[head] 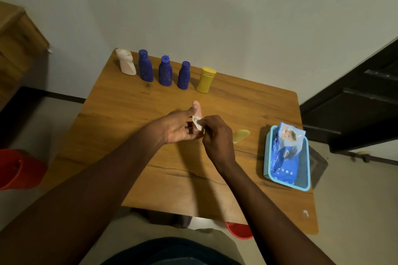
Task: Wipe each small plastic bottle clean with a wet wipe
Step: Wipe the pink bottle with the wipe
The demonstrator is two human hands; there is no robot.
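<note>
Pinching a small crumpled wet wipe [197, 124] between thumb and fingers, the right hand [216, 137] hovers over the middle of the table [172, 178]. Its fingers are curled tight on the wipe. The left hand [179, 128] is held palm-up beside it, with the fingers stretched out and slightly apart and the thumb raised. The wipe rests against those outstretched fingers. Neither hand holds a bottle.

Far edge of the table, a row of five upright bottles, close together but apart:
- white bottle [126, 63] at the left end, leaning look, cap up
- left blue bottle [145, 66]
- middle blue bottle [165, 71], small nub on its cap
- right blue bottle [184, 75]
- yellow bottle [205, 80] at the right end, wide flat cap

A sixth, pale yellow bottle [241, 135], lies on its side just behind the right hand, partly hidden by it.

Right side of the table: a light blue basket [287, 185] near the edge, with a blue wipes pack [286, 154] propped inside it, its top end raised above the rim.

Off the table: a red stool [19, 170] on the floor to the left, a wooden cabinet [17, 34] beyond it, and a dark door [361, 101] to the right.
</note>
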